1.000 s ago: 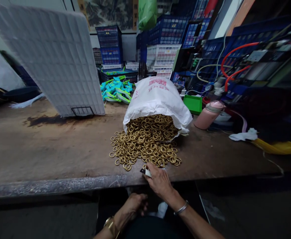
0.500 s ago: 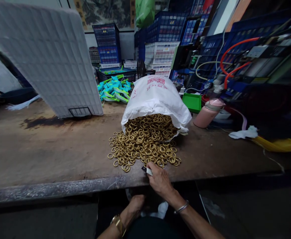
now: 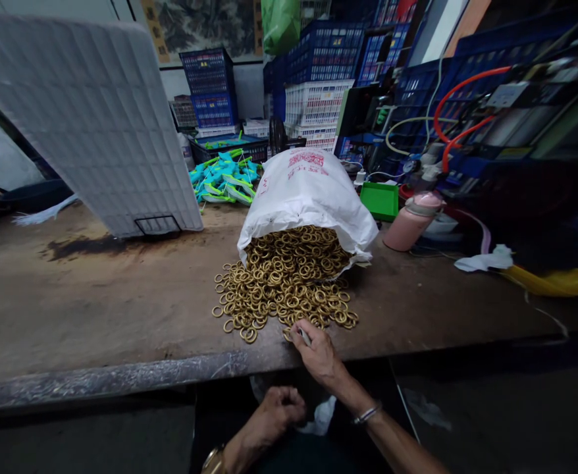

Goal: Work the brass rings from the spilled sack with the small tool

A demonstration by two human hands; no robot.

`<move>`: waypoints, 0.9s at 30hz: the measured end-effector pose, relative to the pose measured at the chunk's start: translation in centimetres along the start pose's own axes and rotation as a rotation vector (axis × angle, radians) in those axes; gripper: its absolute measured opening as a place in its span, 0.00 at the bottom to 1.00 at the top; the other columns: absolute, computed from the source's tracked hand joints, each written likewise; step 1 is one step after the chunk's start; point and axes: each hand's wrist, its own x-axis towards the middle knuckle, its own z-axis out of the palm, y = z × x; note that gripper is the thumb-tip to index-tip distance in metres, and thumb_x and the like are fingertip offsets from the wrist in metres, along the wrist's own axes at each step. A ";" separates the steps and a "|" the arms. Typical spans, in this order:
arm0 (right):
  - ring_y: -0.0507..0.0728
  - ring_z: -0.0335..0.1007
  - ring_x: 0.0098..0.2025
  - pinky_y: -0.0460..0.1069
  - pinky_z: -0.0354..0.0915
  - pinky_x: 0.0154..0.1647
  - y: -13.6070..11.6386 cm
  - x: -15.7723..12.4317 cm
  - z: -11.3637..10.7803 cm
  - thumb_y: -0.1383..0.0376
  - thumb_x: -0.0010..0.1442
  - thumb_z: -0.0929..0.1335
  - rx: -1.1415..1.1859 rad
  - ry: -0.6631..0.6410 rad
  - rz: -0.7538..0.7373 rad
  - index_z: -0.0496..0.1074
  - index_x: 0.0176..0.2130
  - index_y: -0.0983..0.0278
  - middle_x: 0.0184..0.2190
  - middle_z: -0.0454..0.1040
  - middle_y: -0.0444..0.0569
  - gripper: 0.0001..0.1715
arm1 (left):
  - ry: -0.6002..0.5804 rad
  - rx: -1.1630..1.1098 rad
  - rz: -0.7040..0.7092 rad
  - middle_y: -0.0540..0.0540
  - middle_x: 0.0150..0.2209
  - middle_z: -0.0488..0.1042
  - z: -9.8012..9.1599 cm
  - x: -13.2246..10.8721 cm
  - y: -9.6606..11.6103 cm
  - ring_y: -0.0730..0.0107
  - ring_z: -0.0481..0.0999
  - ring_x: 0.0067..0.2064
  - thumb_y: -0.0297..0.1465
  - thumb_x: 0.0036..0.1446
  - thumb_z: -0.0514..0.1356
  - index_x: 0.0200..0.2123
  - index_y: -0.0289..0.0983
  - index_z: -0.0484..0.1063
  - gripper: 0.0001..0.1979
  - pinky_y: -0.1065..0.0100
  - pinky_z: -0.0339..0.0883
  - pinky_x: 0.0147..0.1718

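Observation:
Many brass-coloured rings (image 3: 274, 296) spill from the mouth of a white woven sack (image 3: 309, 191) lying on its side on the wooden table (image 3: 121, 296). At the near edge of the heap, my right hand (image 3: 316, 352) is closed around a small tool with a pale handle (image 3: 305, 337); its exact kind is unclear. A ring shows at these fingertips, but I cannot tell whether they grip it. Below the table edge, my left hand (image 3: 279, 411) has its fingers curled together over my lap. Whatever they hold, if anything, is too dark to make out.
A tall white ribbed panel (image 3: 96, 125) leans at the left. Behind the sack lie turquoise and green plastic pieces (image 3: 224, 178). To its right are a green tray (image 3: 379, 201), a pink bottle (image 3: 412, 220) and a machine with red hoses (image 3: 467, 99). Crates (image 3: 212, 85) are stacked at the back.
My left hand has risen slightly and moved right, with more of its fingers showing. In my right hand the tool has turned, and its dark tip no longer points out to the left.

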 end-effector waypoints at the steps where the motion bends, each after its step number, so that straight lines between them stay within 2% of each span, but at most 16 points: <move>1: 0.50 0.58 0.25 0.44 0.54 0.27 -0.3 -0.1 -0.1 0.61 0.56 0.59 0.020 -0.015 0.002 0.64 0.26 0.63 0.22 0.65 0.42 0.12 | -0.016 0.011 0.043 0.52 0.18 0.68 0.1 -0.7 0.6 0.73 0.67 0.23 0.30 0.40 0.62 0.20 0.34 0.70 0.05 0.73 0.59 0.23; 2: 0.49 0.57 0.25 0.44 0.54 0.27 -0.6 -0.1 -0.2 0.61 0.56 0.58 0.039 -0.028 0.006 0.63 0.26 0.64 0.22 0.64 0.41 0.12 | -0.032 0.020 0.089 0.51 0.20 0.69 0.2 -1.3 1.4 0.73 0.67 0.24 0.31 0.41 0.62 0.22 0.34 0.70 0.06 0.74 0.60 0.23; 4: 0.49 0.56 0.26 0.44 0.54 0.27 -1.2 -0.2 -0.3 0.61 0.57 0.58 0.079 -0.049 0.015 0.63 0.26 0.64 0.22 0.63 0.41 0.12 | 0.018 -0.011 0.184 0.49 0.22 0.69 0.4 -2.2 3.0 0.74 0.67 0.24 0.34 0.46 0.59 0.24 0.34 0.69 0.08 0.74 0.61 0.23; 8: 0.49 0.55 0.26 0.44 0.54 0.27 -2.1 -0.2 -0.4 0.59 0.56 0.59 0.155 -0.088 0.019 0.62 0.26 0.64 0.21 0.60 0.40 0.13 | 0.350 -0.040 0.276 0.55 0.18 0.64 0.1 -2.1 5.8 0.78 0.62 0.17 0.39 0.46 0.59 0.34 0.36 0.65 0.14 0.77 0.56 0.15; 10: 0.49 0.55 0.26 0.44 0.54 0.27 -2.2 -0.3 -0.4 0.58 0.56 0.59 0.169 -0.106 0.018 0.62 0.26 0.64 0.21 0.60 0.40 0.13 | 0.408 -0.022 0.336 0.56 0.19 0.63 -0.3 -1.3 6.5 0.79 0.61 0.16 0.38 0.46 0.59 0.38 0.36 0.65 0.16 0.77 0.55 0.15; 15: 0.49 0.54 0.25 0.44 0.54 0.27 -2.1 -0.4 -0.5 0.59 0.56 0.59 0.188 -0.119 0.003 0.62 0.25 0.64 0.21 0.60 0.40 0.14 | 0.350 0.050 0.400 0.57 0.18 0.61 -1.3 0.2 6.5 0.79 0.60 0.17 0.38 0.50 0.56 0.40 0.35 0.65 0.16 0.77 0.55 0.15; 18: 0.49 0.55 0.26 0.44 0.55 0.28 -2.0 -0.5 -0.4 0.59 0.56 0.60 0.209 -0.126 0.017 0.63 0.26 0.64 0.21 0.60 0.40 0.13 | 0.348 0.050 0.365 0.57 0.16 0.59 -1.5 0.3 6.5 0.80 0.58 0.17 0.39 0.50 0.55 0.31 0.35 0.66 0.13 0.78 0.55 0.15; 21: 0.49 0.56 0.26 0.44 0.55 0.28 -1.9 -0.3 -0.2 0.59 0.56 0.60 0.219 -0.122 0.029 0.63 0.26 0.64 0.21 0.61 0.40 0.13 | 0.349 0.028 0.355 0.56 0.15 0.59 -1.5 0.2 6.7 0.80 0.58 0.17 0.41 0.50 0.55 0.23 0.35 0.63 0.14 0.78 0.55 0.15; 27: 0.49 0.55 0.25 0.44 0.54 0.27 -2.0 -0.3 0.2 0.58 0.57 0.58 0.140 -0.109 -0.001 0.61 0.24 0.64 0.20 0.59 0.41 0.15 | 0.382 -0.027 0.376 0.57 0.15 0.59 -1.7 0.2 6.9 0.80 0.58 0.17 0.42 0.48 0.57 0.24 0.36 0.63 0.15 0.77 0.56 0.16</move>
